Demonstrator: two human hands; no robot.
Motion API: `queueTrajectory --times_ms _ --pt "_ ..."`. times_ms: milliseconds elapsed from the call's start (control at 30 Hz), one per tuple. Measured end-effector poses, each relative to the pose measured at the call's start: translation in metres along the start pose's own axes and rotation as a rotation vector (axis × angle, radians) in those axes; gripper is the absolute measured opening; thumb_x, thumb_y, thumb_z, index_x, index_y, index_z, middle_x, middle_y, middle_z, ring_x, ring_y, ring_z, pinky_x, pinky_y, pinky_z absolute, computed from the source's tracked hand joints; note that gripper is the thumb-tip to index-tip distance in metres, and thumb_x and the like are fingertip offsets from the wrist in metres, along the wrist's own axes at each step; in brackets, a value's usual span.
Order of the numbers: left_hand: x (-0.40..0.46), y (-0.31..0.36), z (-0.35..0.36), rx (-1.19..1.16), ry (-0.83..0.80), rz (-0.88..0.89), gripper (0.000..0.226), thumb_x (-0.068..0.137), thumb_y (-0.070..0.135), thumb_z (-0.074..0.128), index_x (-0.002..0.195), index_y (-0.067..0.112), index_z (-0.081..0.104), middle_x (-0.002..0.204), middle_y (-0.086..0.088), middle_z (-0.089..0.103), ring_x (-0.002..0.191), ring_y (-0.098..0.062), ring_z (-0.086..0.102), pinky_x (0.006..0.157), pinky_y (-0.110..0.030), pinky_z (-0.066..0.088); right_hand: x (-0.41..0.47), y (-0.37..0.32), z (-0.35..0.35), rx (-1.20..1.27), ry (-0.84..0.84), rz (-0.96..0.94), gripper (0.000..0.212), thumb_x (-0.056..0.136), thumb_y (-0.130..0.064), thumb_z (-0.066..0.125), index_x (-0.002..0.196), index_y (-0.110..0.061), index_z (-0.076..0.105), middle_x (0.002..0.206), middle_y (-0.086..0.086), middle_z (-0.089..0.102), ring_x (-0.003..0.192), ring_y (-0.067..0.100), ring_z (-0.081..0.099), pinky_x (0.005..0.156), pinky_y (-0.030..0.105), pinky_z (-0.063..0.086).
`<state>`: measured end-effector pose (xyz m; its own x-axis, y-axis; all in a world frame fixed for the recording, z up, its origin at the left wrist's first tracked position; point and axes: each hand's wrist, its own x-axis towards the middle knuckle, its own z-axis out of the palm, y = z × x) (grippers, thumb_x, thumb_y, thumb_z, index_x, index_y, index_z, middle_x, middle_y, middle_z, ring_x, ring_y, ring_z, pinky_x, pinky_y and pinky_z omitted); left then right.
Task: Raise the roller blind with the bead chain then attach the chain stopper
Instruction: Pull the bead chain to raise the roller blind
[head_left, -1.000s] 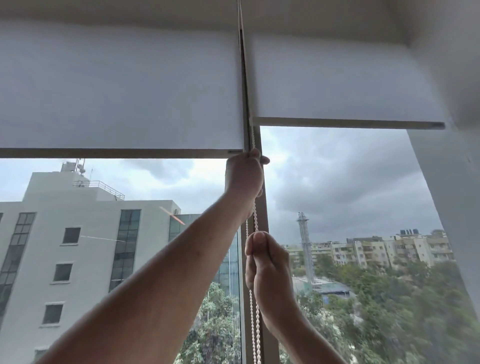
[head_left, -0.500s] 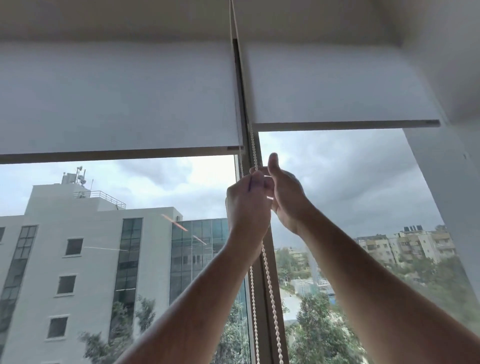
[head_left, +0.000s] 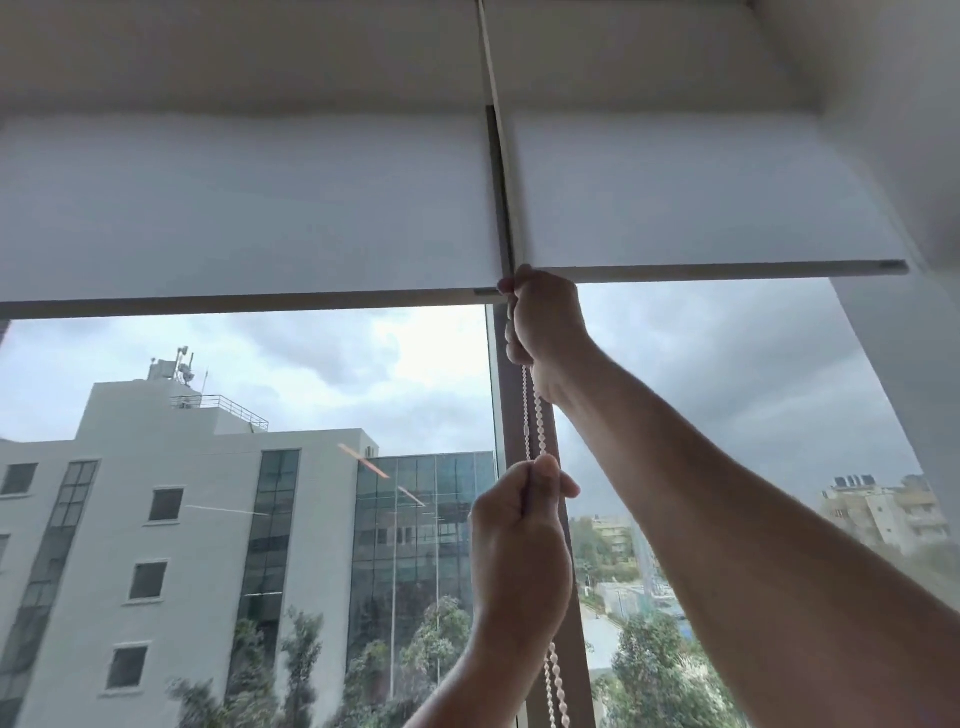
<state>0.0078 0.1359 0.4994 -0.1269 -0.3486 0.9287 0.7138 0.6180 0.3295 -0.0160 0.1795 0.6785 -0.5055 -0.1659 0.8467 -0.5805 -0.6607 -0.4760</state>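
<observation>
Both hands, right hand (head_left: 545, 327) at 12 o'clock above left hand (head_left: 519, 540), are gripping the white plastic bead chain (head_left: 535, 415) in closed fists; the white fabric roller blind (head_left: 701, 192) is partly raised, stopper unattached.

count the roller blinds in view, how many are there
2. The left blind covers the top of the left pane, its bottom bar lower. The right blind hangs over the right pane, its bar slightly higher, just above the right hand. Others could lie outside the frame.
</observation>
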Motion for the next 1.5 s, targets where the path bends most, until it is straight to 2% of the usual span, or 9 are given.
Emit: queueTrajectory --times_ms 167,300,467,600,900,1033,1233,1333,1500 --pt "0.013 -0.013 -0.016 0.043 -0.213 -0.017 0.054 0.085 0.063 0.042 0.063 0.022 0.07 0.042 -0.004 0.038 0.034 -0.013 0.035 0.046 -0.028 0.038 -0.012 0.016 0.0 -0.179 0.077 -0.211 0.047 0.088 0.002 0.034 0.056 -0.022 0.057 0.059 -0.009 0.044 0.047 0.01 0.039 0.046 0.023 0.027" --pt "0.049 -0.007 -0.021 0.163 -0.171 -0.071 0.096 0.084 0.082 0.022 0.07 -0.002 0.067 0.055 -0.026 0.061 0.047 -0.024 0.057 0.062 -0.042 0.056 -0.038 0.031 -0.002 -0.241 0.093 -0.243 0.041 0.089 -0.004 0.044 0.056 -0.026 0.059 0.051 -0.023 0.057 0.05 -0.003 0.05 0.05 0.021 0.034" --pt "0.1 0.03 -0.013 -0.047 -0.099 -0.09 0.062 0.099 0.056 0.032 0.092 0.01 0.072 0.081 -0.016 0.074 0.079 -0.025 0.072 0.068 -0.036 0.059 -0.075 0.062 -0.021 -0.182 0.017 -0.305 0.052 0.099 -0.011 0.042 0.056 -0.034 0.061 0.048 -0.02 0.055 0.047 -0.003 0.053 0.045 0.015 0.041" --pt "0.138 0.062 -0.005 -0.031 -0.165 -0.157 0.045 0.103 0.045 0.041 0.107 0.005 0.063 0.086 -0.01 0.064 0.072 -0.024 0.064 0.054 -0.027 0.057 -0.094 0.099 -0.036 -0.196 0.029 -0.255 0.041 0.099 -0.006 0.042 0.062 -0.022 0.051 0.049 -0.014 0.04 0.052 0.013 0.034 0.054 0.032 0.029" --pt "0.151 0.057 0.023 0.121 -0.1 -0.26 0.035 0.102 0.033 0.049 0.076 0.012 0.059 0.066 -0.004 0.052 0.06 -0.02 0.048 0.062 -0.03 0.042 -0.116 0.121 -0.042 -0.166 0.022 -0.255 0.035 0.096 -0.037 0.04 0.065 -0.024 0.05 0.049 -0.011 0.034 0.048 0.014 0.03 0.048 0.027 0.023" --pt "0.141 0.053 0.029 -0.142 -0.101 -0.307 0.04 0.101 0.016 0.044 0.061 0.017 0.046 0.052 0.004 0.037 0.036 -0.009 0.03 0.037 -0.016 0.026 -0.115 0.117 -0.038 -0.134 -0.047 -0.257 0.034 0.096 -0.035 0.041 0.065 -0.026 0.049 0.047 -0.012 0.033 0.045 0.011 0.027 0.045 0.024 0.023" --pt "0.133 0.051 0.03 -0.116 0.053 -0.215 0.042 0.097 0.019 0.045 0.055 0.021 0.046 0.041 0.009 0.035 0.03 -0.013 0.027 0.04 -0.02 0.024 -0.1 0.107 -0.047 0.088 -0.306 -0.009 0.042 0.108 -0.022 0.036 0.069 -0.017 0.053 0.053 -0.004 0.037 0.043 0.012 0.033 0.039 0.022 0.032" --pt "0.118 0.044 0.033 -0.076 0.031 -0.178 0.043 0.096 0.024 0.047 0.053 0.021 0.049 0.047 0.004 0.038 0.039 -0.017 0.032 0.045 -0.027 0.028 -0.086 0.101 -0.054 0.157 -0.351 -0.006 0.039 0.105 -0.032 0.039 0.096 -0.007 0.067 0.074 0.009 0.062 0.065 0.02 0.058 0.057 0.029 0.051" --pt "0.097 0.033 0.022 -0.039 0.013 -0.144 0.038 0.103 0.025 0.043 0.068 0.013 0.052 0.038 0.006 0.043 0.034 -0.014 0.046 0.043 -0.028 0.042 -0.064 0.104 -0.07 0.309 -0.388 0.059 0.054 0.089 -0.051 0.043 0.119 -0.013 0.068 0.11 0.019 0.068 0.096 0.024 0.063 0.081 0.041 0.05"
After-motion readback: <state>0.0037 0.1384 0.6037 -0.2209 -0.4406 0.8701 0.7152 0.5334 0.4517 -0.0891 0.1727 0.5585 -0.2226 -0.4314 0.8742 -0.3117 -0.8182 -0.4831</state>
